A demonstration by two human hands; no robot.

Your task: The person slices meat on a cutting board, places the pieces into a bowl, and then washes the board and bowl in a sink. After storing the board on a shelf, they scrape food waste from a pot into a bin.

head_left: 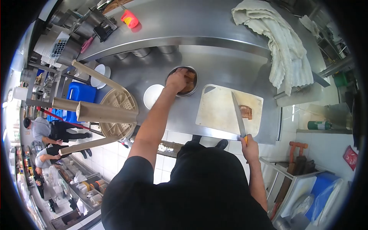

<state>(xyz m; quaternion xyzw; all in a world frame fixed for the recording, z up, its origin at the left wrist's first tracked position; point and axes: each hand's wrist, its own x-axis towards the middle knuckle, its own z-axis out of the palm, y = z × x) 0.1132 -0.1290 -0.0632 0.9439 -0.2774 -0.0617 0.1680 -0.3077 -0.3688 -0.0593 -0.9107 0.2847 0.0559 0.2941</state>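
Left hand (177, 79) grabbing meat from the steel bowl (193, 71) — right hand (248, 142) gripping the knife (237, 113) on the cutting board (216, 111), next slice needs placing.

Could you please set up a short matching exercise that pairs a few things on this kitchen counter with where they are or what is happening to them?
Things:
1. knife
2. metal bowl
3. white towel
4. piece of meat

Places or states:
A. heaped on the raised steel shelf
B. held in the right hand, blade over the cutting board
C. lying on the cutting board beside the blade
D. the left hand reaches into it

Pairs: 1-B, 2-D, 3-A, 4-C
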